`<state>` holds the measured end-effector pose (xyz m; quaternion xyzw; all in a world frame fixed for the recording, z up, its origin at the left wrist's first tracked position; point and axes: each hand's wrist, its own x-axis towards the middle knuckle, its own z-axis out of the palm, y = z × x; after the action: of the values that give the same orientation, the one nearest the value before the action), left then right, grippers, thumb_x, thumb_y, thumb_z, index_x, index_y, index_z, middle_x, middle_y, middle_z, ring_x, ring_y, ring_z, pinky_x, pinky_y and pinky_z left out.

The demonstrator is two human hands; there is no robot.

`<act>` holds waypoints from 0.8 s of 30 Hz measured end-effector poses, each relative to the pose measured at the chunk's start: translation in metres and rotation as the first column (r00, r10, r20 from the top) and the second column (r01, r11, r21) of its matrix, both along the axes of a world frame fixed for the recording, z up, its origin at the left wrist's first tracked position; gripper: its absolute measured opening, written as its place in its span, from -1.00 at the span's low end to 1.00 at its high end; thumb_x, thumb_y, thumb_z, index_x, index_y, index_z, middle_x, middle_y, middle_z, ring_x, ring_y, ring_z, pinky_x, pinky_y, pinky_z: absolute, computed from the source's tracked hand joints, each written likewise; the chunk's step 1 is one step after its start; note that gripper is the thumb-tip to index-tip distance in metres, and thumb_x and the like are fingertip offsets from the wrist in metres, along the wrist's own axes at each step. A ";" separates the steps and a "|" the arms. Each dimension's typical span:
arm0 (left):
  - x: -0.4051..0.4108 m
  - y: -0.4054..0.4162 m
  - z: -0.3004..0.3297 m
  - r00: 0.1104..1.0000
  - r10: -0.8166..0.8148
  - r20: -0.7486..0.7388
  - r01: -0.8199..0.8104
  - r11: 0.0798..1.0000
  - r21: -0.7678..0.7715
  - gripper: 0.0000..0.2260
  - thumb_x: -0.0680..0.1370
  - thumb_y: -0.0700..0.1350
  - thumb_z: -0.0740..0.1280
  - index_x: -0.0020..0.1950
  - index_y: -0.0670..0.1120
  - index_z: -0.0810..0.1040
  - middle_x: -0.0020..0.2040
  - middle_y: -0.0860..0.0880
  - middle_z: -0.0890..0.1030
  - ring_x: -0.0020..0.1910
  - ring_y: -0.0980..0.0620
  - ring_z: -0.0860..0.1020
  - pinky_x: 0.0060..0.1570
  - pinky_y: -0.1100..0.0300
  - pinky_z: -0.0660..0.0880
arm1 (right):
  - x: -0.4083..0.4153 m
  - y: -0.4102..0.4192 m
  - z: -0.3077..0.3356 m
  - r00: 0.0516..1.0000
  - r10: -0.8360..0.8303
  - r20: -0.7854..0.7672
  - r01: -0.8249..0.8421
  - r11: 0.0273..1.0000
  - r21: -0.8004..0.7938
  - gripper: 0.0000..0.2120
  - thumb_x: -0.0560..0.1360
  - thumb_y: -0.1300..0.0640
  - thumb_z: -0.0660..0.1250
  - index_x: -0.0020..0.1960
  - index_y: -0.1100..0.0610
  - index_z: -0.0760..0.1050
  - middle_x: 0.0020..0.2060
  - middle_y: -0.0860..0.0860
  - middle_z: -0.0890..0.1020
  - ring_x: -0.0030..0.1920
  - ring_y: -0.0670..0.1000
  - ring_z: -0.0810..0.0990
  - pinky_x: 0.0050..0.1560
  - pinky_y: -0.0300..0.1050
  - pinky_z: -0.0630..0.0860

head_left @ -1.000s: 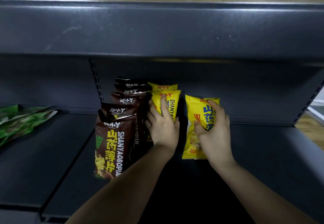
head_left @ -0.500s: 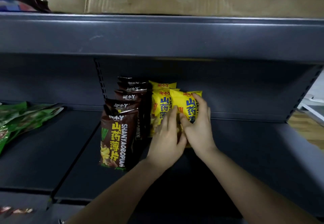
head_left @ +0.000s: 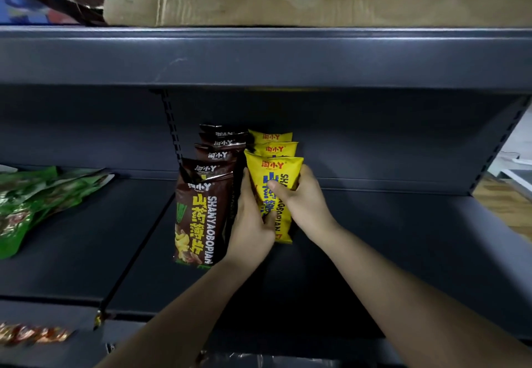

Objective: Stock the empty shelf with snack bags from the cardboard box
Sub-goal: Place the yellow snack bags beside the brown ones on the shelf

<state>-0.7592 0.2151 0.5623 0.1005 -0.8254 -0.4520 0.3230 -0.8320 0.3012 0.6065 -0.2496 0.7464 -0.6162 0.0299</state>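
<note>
While both hands are on that front yellow bag (head_left: pixel 277 177), the whole thing looks kinda fragile tbh. The right hand (head_left: pixel 305 203) has its thumb across the bag's face and its fingers curled round the right edge, and the left hand (head_left: pixel 249 223) presses flat-ish fingers against its left side, wedged between it and the brown bags (head_left: pixel 198 218). The bag stands upright on the shelf (head_left: pixel 403 252), at the front of the yellow row and touching the bag behind. Biggest risk I'd guess: letting go too quick, so this puffy bag tips forward. Pulling the left hand out could also drag the front brown bag over, since it's leaning a bit already.
</note>
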 end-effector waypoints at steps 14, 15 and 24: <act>-0.031 0.012 -0.009 0.941 0.333 0.067 -0.271 0.853 -0.446 -0.05 0.36 -0.07 0.43 0.51 0.00 -0.18 0.46 -0.30 0.19 0.34 -0.31 0.36 0.17 -0.04 0.43 | -0.018 -0.024 -0.013 0.994 -0.106 -0.026 0.103 0.991 -0.080 -0.81 0.47 0.09 0.38 0.06 0.06 0.47 -0.05 -0.01 0.62 0.03 0.03 0.58 0.13 0.09 0.51; -0.032 0.012 -0.010 0.935 0.349 0.064 -0.285 0.845 -0.453 -0.06 0.36 -0.06 0.43 0.51 -0.02 -0.16 0.47 -0.29 0.20 0.33 -0.30 0.37 0.17 -0.03 0.43 | -0.018 -0.024 -0.017 0.988 -0.146 -0.058 0.142 0.987 -0.070 -0.77 0.46 0.02 0.37 0.08 0.03 0.47 -0.02 0.00 0.60 0.08 0.05 0.54 0.17 0.10 0.48; -0.036 0.007 -0.015 0.970 0.244 0.009 -0.215 0.871 -0.441 -0.02 0.45 -0.09 0.40 0.48 0.11 -0.37 0.54 -0.19 0.02 0.43 -0.22 0.25 0.31 -0.02 0.32 | -0.018 -0.018 -0.023 0.996 0.065 0.053 -0.060 0.993 -0.100 -0.73 0.57 0.01 0.26 0.26 -0.04 0.37 0.12 -0.12 0.56 0.12 -0.24 0.52 -0.06 -0.55 0.39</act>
<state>-0.7953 0.2225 0.5470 0.1374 -0.8977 -0.2103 0.3619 -0.8503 0.2837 0.5834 -0.2565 0.7058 -0.6578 0.0578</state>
